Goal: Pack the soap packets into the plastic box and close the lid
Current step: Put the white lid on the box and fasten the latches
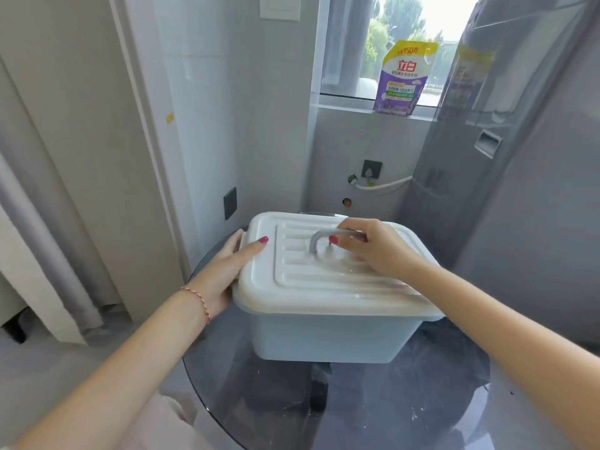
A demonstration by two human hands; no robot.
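On top of the round dark glass table [422, 401]: pale blue plastic box [324, 339] with its ribbed white lid [311, 280] on, both hands on it.

Right hand [370, 246] has its fingers curled shut around the grey loop handle [319, 238] in the lid's middle, while the left hand [224, 267] cups the box's left end, thumb lying on the lid and the other fingers flat against the side, so I'd guess one hand braces while the other works the lid. Can't see inside the box. One purple soap packet [401, 81] stands well apart on the window ledge [344, 107], so packing looks unfinished. Lid edges overhang the box all round; the near part of the table is bare, the grey appliance [519, 190] crowds the right.
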